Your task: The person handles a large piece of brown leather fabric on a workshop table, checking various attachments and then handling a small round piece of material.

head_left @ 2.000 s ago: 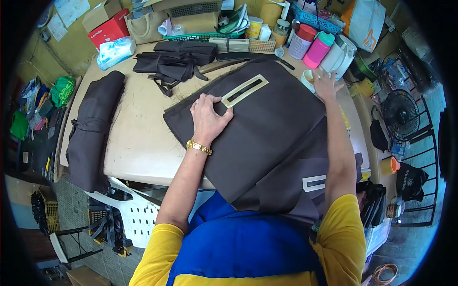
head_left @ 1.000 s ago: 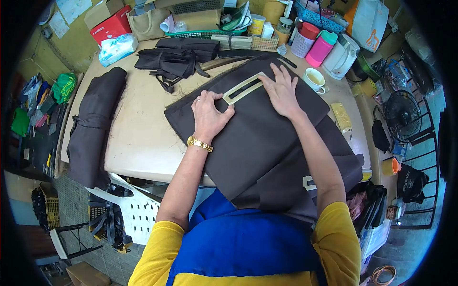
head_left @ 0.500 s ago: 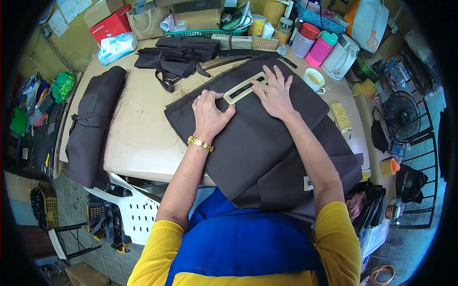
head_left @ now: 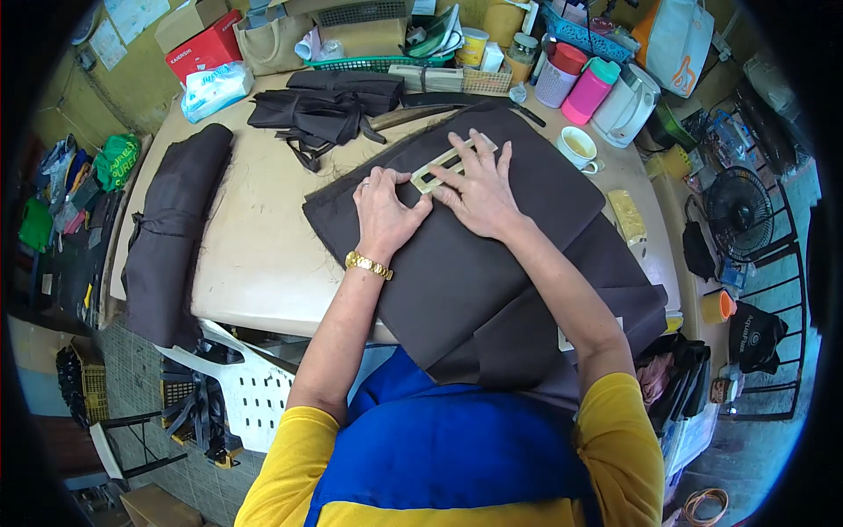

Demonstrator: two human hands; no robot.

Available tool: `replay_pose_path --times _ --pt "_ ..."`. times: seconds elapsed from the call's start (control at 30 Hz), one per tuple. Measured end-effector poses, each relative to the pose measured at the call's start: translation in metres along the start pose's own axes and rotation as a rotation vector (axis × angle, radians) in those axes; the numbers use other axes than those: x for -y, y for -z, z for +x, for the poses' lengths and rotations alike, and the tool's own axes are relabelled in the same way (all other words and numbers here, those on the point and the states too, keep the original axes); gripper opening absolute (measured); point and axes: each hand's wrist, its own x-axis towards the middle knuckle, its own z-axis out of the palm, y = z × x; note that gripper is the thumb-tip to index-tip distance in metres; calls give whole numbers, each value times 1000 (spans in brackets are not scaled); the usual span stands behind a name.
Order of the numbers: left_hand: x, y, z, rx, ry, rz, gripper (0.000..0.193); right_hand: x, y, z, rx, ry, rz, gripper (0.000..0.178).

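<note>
A dark brown fabric stack [head_left: 492, 272] with frayed edges lies slanted on the table in front of me. On its upper part rests a flat cream slotted frame [head_left: 421, 181], partly covered by my fingers. My left hand [head_left: 383, 211] is closed at the frame's left end, fingers bent, thumb and index finger against its corner. Spread flat over the frame's middle and right end is my right hand [head_left: 474, 191], its fingers apart. A small pale piece [head_left: 566, 341] on the fabric is half hidden by my right forearm.
A tied brown fabric roll [head_left: 176, 224] lies on the table [head_left: 263, 255] at left. Black strapped bundles [head_left: 325, 110] sit at the back. On the right are a cup [head_left: 577, 147], a pink bottle [head_left: 590, 92], a kettle [head_left: 628, 105] and a yellow packet [head_left: 627, 217].
My right hand has slid left and a little toward me along the frame, covering more of its middle. My left hand and the frame look unmoved.
</note>
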Motion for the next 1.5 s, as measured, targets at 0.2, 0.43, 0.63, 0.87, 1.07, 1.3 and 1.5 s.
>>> replay_pose_path --times 0.2,0.43,0.63,0.87,1.07,1.3,1.5 --pt "0 0 0 2 -2 -1 40 5 -11 2 -31 14 5 46" --pt "-1 -1 1 10 12 -7 39 5 -5 5 11 -18 -52 43" --pt "1 -1 0 -3 4 -3 39 1 -1 6 -12 -10 -115 43" --pt "6 -4 -1 -8 -13 -6 39 12 -8 0 -60 8 -90 43" --pt "1 0 0 -3 -5 -6 40 -1 3 -3 -88 14 -110 39" --pt "0 -2 0 -18 19 -29 38 -7 3 -3 -99 60 -162 39" --pt "-2 -1 1 -1 31 -30 38 -66 0 0 -137 -60 -331 40"
